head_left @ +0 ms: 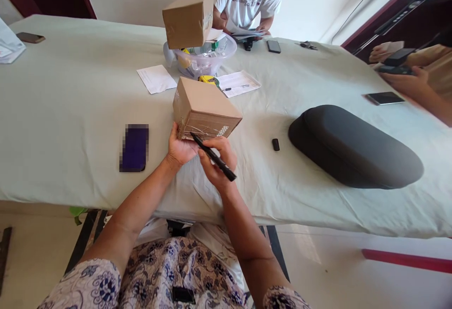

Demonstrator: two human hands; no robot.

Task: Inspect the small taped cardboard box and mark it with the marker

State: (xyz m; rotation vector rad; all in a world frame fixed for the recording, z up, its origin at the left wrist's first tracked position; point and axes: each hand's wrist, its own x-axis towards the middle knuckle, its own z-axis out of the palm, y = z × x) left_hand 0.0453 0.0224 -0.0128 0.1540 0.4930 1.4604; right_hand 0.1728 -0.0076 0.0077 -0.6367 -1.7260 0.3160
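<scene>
A brown cardboard box [208, 99] sits tilted in front of me, with clear tape and a white printed mark on its near side. My left hand [181, 149] grips its lower left corner, thumb on the side and palm beneath. In my right hand [221, 161] is a black marker pen [215, 158], pinched between the fingers. The pen's upper end touches or nearly touches the taped side of the box; I cannot tell which. On the cloth to the right lies a small black piece [275, 144] that looks like a pen cap.
A clear plastic basin [226, 55] of small items stands behind, with a second cardboard box [187, 22] on it. Nearby are a yellow tape measure [209, 80] and papers [157, 79]. A phone [134, 149] lies left, a large dark case [356, 146] right. Two other people sit around the table.
</scene>
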